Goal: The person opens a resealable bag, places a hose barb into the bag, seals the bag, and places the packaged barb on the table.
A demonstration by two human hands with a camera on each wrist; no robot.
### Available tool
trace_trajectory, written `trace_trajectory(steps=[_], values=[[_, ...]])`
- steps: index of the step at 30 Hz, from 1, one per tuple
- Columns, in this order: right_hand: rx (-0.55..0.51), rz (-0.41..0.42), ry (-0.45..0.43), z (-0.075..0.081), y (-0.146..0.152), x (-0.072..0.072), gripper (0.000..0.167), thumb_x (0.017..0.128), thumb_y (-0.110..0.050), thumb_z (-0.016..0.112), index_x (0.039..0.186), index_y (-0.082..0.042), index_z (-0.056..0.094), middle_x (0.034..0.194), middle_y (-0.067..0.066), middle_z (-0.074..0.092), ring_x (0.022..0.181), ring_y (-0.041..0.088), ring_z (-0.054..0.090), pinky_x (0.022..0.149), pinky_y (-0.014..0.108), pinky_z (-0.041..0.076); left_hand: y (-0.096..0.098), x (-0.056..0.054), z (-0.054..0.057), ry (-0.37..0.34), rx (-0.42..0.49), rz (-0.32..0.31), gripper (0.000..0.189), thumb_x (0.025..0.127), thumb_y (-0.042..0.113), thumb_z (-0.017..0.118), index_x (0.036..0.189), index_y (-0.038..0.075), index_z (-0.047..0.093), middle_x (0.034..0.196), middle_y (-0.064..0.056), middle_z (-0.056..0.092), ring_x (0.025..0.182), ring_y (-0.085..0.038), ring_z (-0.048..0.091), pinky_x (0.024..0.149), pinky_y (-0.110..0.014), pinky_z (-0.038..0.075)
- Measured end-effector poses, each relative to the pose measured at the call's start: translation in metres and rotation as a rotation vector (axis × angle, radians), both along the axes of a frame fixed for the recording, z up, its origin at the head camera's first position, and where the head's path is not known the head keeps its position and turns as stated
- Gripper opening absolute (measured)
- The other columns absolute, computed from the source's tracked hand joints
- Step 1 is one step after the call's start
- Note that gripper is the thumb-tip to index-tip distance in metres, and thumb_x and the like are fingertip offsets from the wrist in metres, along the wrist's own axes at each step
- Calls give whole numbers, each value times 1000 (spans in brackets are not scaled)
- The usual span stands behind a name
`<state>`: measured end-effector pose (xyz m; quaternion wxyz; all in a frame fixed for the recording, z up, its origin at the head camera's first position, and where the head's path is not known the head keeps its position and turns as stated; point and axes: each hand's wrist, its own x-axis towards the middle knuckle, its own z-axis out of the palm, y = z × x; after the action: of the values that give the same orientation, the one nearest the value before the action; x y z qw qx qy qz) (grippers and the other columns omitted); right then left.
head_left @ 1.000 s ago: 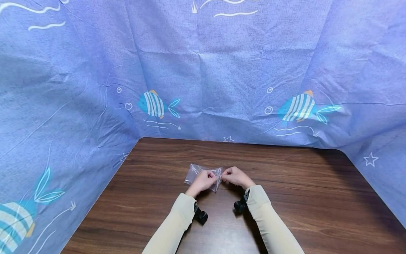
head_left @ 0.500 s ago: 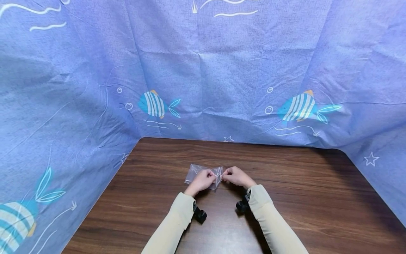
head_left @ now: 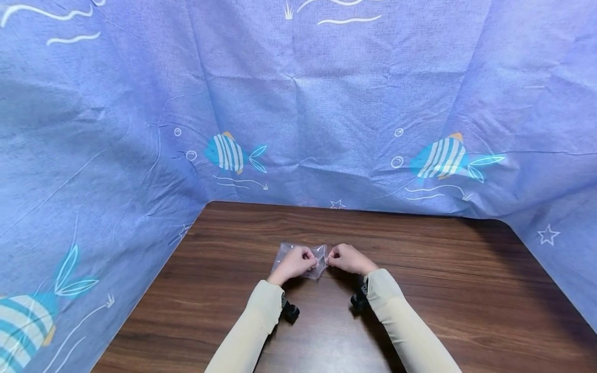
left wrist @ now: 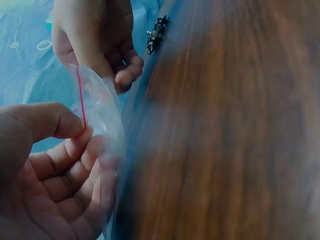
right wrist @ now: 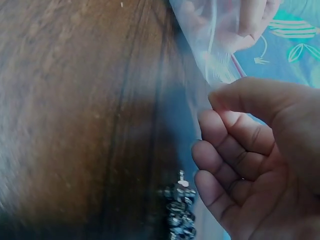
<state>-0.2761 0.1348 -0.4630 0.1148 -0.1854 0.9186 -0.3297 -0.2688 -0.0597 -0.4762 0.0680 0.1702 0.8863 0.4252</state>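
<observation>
Pale sleeves on both arms, left (head_left: 247, 329) and right (head_left: 410, 329), with a black wrist camera under each: left (head_left: 291, 313), right (head_left: 358, 301).

Left hand (head_left: 297, 263): thumb and forefinger pinch a clear plastic bag (left wrist: 112, 131) at its red stripe (left wrist: 80, 95); other fingers curled. Right hand (head_left: 351, 259): thumb and forefinger pinch the bag's edge close to the stripe; other fingers bent, nothing in them. The bag lies between the hands, mostly left of the right hand. Whether its lower part touches the table (head_left: 429, 264), or whether it contains anything, cannot be told.

Small dark jointed item (right wrist: 181, 212) on the table near the right hand, blurred; identity unclear.

Risks (judged): film is thin and slick, pinches are small, so either could slip; uneven pulling could stretch or tear the edge; a low right wrist could knock the dark item.

Beyond: blue cloth (head_left: 336, 103) printed with fish, stars and waves.

Labels: no brand or writing legible; the stripe appears plain.
</observation>
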Motion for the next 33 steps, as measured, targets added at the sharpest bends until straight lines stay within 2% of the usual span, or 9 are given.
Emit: trace_trajectory(steps=[5,9,16,19,25,28,33], values=[[32,37,32,7,2,2,13,85,-10,60,72,-9,64,59,-6,48,48,7,44,47,23,38,-2,0,3,24,-8,-16,12,84,9,62,73,5,61,64,6,52,57,-5,46,54,-18,38],[59,67,75,6,6,0,15,84,-8,58,70,-8,63,58,-6,49,46,6,45,46,22,40,-4,0,3,42,-10,-35,12,85,10,60,74,6,59,65,5,51,56,-6,47,54,-19,39],[89,89,107,8,12,3,14,85,-6,57,72,-8,62,57,-6,51,45,5,47,46,21,41,-7,-1,1,-37,71,-49,11,88,9,56,79,4,58,71,0,54,59,-9,58,56,-23,52],[88,94,115,10,13,4,14,84,-6,57,72,-8,63,57,-5,53,45,5,47,46,22,42,-9,-2,1,-39,85,-49,11,89,8,55,80,3,59,73,-3,56,60,-10,60,57,-24,53],[100,123,149,11,15,5,14,84,-5,57,73,-9,64,58,0,59,45,4,48,47,21,42,-16,-4,3,20,20,-33,10,87,11,56,79,7,61,68,2,55,58,-7,53,58,-22,45],[111,131,160,12,17,6,14,83,-4,57,71,-9,64,57,-1,59,45,4,48,49,21,42,-17,-4,6,57,-12,-35,9,86,11,56,78,9,60,67,5,52,60,-8,47,59,-22,40],[124,124,166,15,22,4,16,81,-5,59,67,-10,64,57,-6,55,49,5,47,51,22,41,-17,-4,8,75,-22,-30,9,85,11,57,76,9,59,67,5,50,60,-9,45,59,-21,39]])
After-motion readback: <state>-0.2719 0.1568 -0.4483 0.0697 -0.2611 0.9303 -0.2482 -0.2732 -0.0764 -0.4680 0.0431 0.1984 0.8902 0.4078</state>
